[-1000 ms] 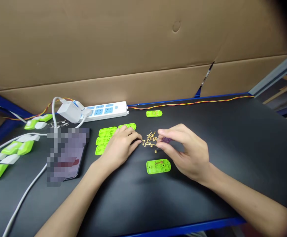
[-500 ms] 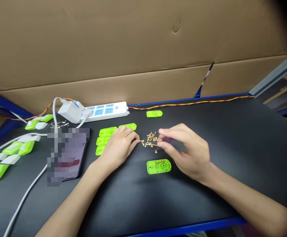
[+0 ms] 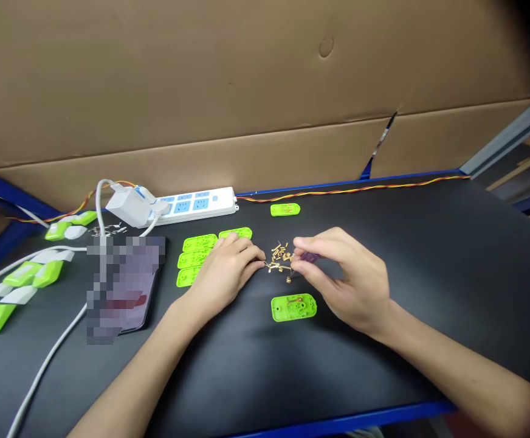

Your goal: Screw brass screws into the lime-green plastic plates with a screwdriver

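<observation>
Prob. partway along, judging by the parts: near green shell (image 3: 287, 311) lies open side up in front of the hands w/ a coppery bit inside; far green shell (image 3: 285, 210) seems to hold some too, tho too small to be sure. Green shells (image 3: 200, 243) beside the L hand (image 3: 228, 261) are partly covered; no metal visible in what shows, so likely unfilled. Approx. a couple dozen brass pieces (image 3: 279, 250) sit loose in a pile on the black tabletop (image 3: 429, 261) btwn the hands, so plenty left. L hand: palm down, thumb + index nearly together, tips at the pile's L edge touching a small piece; can't tell if it's gripped. R hand (image 3: 351, 283): narrow pinch, thumb + index closed on a small purple item (image 3: 309, 257), exact type unclear, w/ tips right by the pile's R side.
</observation>
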Available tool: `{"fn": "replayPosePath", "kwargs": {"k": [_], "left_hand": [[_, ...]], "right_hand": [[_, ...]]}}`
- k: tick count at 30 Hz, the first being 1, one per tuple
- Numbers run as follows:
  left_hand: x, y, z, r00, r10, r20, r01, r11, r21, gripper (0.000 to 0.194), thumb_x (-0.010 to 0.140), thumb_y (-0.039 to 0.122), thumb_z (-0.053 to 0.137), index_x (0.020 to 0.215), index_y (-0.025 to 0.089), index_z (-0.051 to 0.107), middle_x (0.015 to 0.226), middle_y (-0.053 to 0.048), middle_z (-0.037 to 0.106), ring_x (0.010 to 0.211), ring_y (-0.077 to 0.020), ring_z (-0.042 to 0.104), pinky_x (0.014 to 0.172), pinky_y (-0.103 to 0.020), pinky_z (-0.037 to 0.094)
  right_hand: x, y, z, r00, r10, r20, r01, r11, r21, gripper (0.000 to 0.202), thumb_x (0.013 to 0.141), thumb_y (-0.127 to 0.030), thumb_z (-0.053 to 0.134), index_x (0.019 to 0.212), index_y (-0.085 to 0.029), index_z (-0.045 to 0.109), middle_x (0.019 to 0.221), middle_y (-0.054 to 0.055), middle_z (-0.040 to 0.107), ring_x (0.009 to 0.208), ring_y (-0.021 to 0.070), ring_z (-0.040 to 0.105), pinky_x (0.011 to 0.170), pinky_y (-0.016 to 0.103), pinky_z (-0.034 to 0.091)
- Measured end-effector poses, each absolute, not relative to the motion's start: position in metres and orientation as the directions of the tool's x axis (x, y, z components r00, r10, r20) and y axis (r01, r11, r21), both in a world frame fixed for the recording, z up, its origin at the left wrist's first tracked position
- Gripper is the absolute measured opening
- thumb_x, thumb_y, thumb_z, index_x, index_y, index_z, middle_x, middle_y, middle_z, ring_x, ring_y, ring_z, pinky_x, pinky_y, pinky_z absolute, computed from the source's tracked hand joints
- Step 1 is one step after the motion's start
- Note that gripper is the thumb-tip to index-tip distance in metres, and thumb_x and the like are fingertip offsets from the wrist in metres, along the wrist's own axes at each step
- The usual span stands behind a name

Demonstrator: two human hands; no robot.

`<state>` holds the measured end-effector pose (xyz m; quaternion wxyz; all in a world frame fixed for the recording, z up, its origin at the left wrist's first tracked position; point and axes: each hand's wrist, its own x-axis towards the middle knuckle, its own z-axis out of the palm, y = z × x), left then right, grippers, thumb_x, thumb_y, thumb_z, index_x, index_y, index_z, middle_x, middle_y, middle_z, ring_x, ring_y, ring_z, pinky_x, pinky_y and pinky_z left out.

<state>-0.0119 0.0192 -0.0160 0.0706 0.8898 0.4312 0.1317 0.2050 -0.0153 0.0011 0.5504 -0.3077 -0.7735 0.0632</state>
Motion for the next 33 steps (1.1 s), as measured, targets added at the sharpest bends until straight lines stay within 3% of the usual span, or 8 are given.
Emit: {"fn": "replayPosePath", "kwargs": {"k": [11, 18, 26, 33], "left_hand": [[-0.015, 0.018, -0.014, 0.596, 0.777, 0.202, 0.737, -0.629, 0.248, 0.019, 0.096, 0.031, 0.052, 0.089, 0.02, 0.065, 0.09, -0.003, 0.066, 0.087, -0.0209, 0.049, 0.078, -0.036, 0.036], [-0.014, 0.009, -0.002, 0.684, 0.725, 0.086, 0.705, -0.686, 0.177, 0.018, 0.093, 0.032, 0.054, 0.087, 0.02, 0.066, 0.085, -0.002, 0.063, 0.085, -0.0204, 0.05, 0.077, -0.036, 0.036], [-0.016, 0.001, 0.012, 0.681, 0.732, -0.021, 0.706, -0.65, 0.282, 0.014, 0.09, 0.026, 0.053, 0.093, 0.022, 0.067, 0.087, -0.002, 0.063, 0.088, -0.0213, 0.052, 0.083, -0.038, 0.04], [-0.018, 0.002, 0.011, 0.729, 0.684, 0.027, 0.643, -0.698, 0.315, 0.026, 0.092, 0.017, 0.048, 0.103, 0.027, 0.069, 0.096, -0.003, 0.064, 0.089, -0.0197, 0.052, 0.082, -0.035, 0.041]], "right_hand": [[0.206, -0.015, 0.0, -0.202, 0.549, 0.811, 0.417, 0.797, -0.436, 0.032, 0.084, -0.013, 0.067, 0.113, -0.023, 0.061, 0.083, 0.001, 0.07, 0.073, 0.0117, 0.065, 0.068, 0.025, 0.057], [0.205, -0.015, 0.0, -0.202, 0.55, 0.81, 0.417, 0.797, -0.437, 0.035, 0.084, -0.011, 0.067, 0.116, -0.023, 0.06, 0.084, 0.001, 0.07, 0.073, 0.0121, 0.066, 0.069, 0.026, 0.057], [0.206, -0.015, 0.001, -0.205, 0.541, 0.816, 0.406, 0.805, -0.432, 0.035, 0.083, -0.01, 0.068, 0.115, -0.021, 0.061, 0.085, 0.002, 0.071, 0.074, 0.0115, 0.065, 0.068, 0.024, 0.056], [0.205, -0.015, 0.001, -0.196, 0.546, 0.815, 0.424, 0.796, -0.431, 0.035, 0.084, -0.013, 0.067, 0.117, -0.024, 0.061, 0.084, 0.0, 0.072, 0.072, 0.0121, 0.066, 0.067, 0.025, 0.056]]}}
